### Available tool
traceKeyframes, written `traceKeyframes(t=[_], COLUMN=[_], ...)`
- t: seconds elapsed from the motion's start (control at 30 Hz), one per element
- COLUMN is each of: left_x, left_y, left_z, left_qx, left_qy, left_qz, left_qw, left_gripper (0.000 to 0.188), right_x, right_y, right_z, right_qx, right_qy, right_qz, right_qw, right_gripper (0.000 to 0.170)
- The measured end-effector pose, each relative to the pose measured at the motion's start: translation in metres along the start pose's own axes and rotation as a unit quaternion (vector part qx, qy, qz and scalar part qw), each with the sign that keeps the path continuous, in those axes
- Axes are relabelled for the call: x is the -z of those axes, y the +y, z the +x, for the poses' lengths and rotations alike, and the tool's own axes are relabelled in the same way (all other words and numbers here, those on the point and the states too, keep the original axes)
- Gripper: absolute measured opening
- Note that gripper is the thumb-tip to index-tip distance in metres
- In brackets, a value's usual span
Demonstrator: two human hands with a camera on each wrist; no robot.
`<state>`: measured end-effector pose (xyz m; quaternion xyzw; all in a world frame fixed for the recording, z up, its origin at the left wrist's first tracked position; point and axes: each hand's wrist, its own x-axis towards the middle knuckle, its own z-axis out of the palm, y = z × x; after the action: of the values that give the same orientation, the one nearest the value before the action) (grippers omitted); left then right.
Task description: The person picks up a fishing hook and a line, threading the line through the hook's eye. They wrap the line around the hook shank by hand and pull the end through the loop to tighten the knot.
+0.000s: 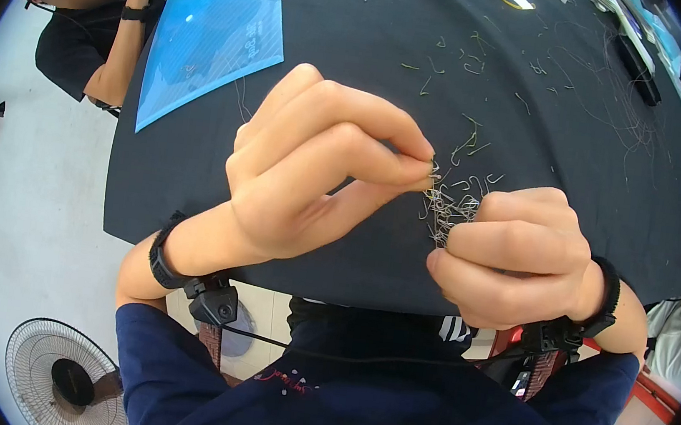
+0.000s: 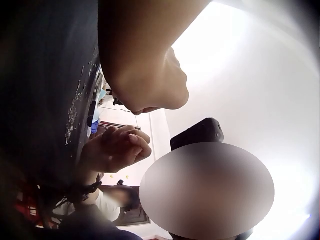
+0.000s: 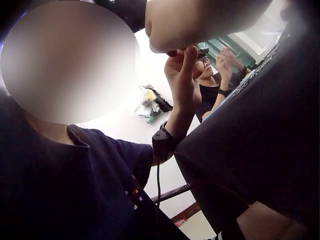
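Observation:
My left hand (image 1: 311, 171) is raised over the dark table, its thumb and fingertips pinched together on a small fish hook, mostly hidden by the fingertips. Directly past them, a pile of silvery fish hooks (image 1: 445, 212) lies on the cloth. To the right is my right hand (image 1: 520, 254), fingers curled in with the thumb against them; nothing shows between them. It overlaps the pile's right edge in the head view. In the left wrist view the right hand (image 2: 117, 150) also appears curled.
Loose hooks with green thread (image 1: 471, 139) are scattered beyond the pile. A blue plastic folder (image 1: 217, 39) lies at the back left, and tangled thin line (image 1: 632, 120) at the back right near a black object (image 1: 635, 70). Another person (image 1: 83, 40) sits at the left side.

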<state>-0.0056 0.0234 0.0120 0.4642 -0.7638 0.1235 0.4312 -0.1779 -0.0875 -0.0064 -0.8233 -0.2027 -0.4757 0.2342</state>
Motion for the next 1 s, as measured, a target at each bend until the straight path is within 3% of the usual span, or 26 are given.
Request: traceKeyframes(t=[0.27, 0.43, 0.53, 0.7, 1.0], left_x=[-0.002, -0.005, -0.01, -0.003, -0.003], left_y=[-0.002, -0.002, -0.002, 0.0, 0.0], left_z=[-0.002, -0.003, -0.001, -0.004, -0.005], left_qx=[-0.028, -0.053, -0.055, -0.04, -0.029], left_qy=[0.003, -0.013, 0.021, -0.005, -0.001], left_qz=[0.011, 0.008, 0.022, 0.02, 0.018], left_qw=[1.0, 0.998, 0.998, 0.999, 0.999], left_gripper=[0.026, 0.028, 0.024, 0.03, 0.03], right_x=[0.007, 0.011, 0.019, 0.025, 0.027], right_y=[0.002, 0.005, 0.003, 0.003, 0.009], right_z=[0.002, 0.001, 0.004, 0.005, 0.007], right_qx=[-0.008, -0.046, -0.085, -0.121, -0.099], right_qy=[-0.027, -0.009, -0.018, -0.024, -0.053], right_qz=[0.045, 0.067, 0.077, 0.058, 0.074], right_qw=[0.999, 0.997, 0.993, 0.991, 0.991], right_gripper=[0.026, 0.019, 0.011, 0.022, 0.026])
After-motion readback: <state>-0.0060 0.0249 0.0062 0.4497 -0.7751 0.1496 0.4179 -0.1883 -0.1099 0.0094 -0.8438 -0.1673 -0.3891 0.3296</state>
